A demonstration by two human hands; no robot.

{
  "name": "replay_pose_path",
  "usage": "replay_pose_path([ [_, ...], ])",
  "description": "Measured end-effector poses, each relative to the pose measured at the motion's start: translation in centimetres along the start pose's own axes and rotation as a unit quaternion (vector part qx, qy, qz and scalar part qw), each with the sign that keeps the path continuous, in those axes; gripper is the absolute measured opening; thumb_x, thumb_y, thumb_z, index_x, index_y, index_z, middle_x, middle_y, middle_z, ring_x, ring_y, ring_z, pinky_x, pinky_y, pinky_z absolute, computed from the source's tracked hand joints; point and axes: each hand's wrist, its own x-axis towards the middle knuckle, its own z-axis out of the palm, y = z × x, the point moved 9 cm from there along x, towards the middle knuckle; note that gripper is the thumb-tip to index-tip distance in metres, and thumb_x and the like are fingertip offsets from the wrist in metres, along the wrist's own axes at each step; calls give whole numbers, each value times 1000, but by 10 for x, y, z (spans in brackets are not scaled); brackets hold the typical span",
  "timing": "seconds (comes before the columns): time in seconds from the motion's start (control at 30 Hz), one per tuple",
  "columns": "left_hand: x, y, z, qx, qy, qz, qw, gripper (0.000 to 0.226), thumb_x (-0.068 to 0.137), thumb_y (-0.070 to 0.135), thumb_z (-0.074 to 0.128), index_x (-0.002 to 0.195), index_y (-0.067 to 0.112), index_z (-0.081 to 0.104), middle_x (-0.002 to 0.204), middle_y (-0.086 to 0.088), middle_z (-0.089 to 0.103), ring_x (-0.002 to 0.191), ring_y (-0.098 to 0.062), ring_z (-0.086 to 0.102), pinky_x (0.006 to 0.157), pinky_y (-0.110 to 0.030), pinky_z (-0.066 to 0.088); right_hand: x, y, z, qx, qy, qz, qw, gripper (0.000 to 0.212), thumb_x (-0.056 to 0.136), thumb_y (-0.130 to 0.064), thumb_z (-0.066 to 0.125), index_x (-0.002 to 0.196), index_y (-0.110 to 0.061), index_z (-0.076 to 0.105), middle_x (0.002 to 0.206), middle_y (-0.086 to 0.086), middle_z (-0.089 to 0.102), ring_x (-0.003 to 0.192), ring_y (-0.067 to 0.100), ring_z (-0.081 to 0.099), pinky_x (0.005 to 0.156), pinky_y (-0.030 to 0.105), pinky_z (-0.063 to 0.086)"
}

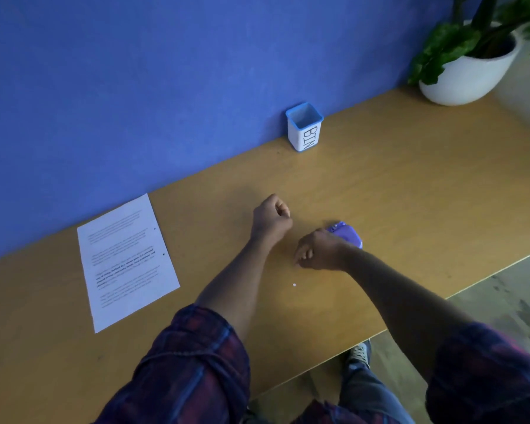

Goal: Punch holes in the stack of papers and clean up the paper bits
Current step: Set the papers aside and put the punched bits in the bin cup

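Cleanup stage, we judge: stack of papers (126,261) at nine o'clock already shows two holes. Left hand (271,215) clenched, contents unseen; right hand (318,250) pinching at the desk (410,185), hole punch (346,234) just behind it. One paper bit (294,284) lies at six o'clock of the right hand. We would next pick it up. Bin (304,127) at twelve o'clock; interior not visible.

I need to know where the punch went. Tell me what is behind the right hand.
Behind the right hand a purple hole punch lies on the desk. Only its far part shows; the hand and wrist cover its near end, so contact cannot be judged.
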Motion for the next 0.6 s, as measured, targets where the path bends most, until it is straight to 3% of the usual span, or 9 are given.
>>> replay_pose_path([
  [0.07,-4,-5,5,3,-12,-3,1000,7,75,11,58,72,16,61,72,5,68,65,-10,62,56,-14,43,-8,-2,21,7,-22,-14,1000,15,82,-18,75,94,-23,82,93,-5,75,83,12,67,73,12,38],
  [0.2,-15,-15,12,38,-43,4,998,15,70,7,59,64,20,56,64,10,63,57,4,55,46,-5,36,-21,-5,31,37,6,-46,998,14,82,-21,77,94,-26,82,92,-6,72,78,12,65,74,22,49],
  [0.33,-27,-27,18,44,-58,6,997,15,71,5,60,66,20,60,69,8,69,62,-3,62,51,-13,42,-29,-6,37,28,22,-60,998,16,83,-28,78,99,-27,81,95,-7,71,76,5,60,73,24,49],
  [0.6,-37,-46,12,10,-41,-14,999,11,78,11,73,77,20,66,75,2,73,68,-9,67,56,-12,43,-36,-17,44,-36,86,-83,992,13,91,-27,70,97,-22,80,102,-6,72,93,16,68,74,31,55],
])
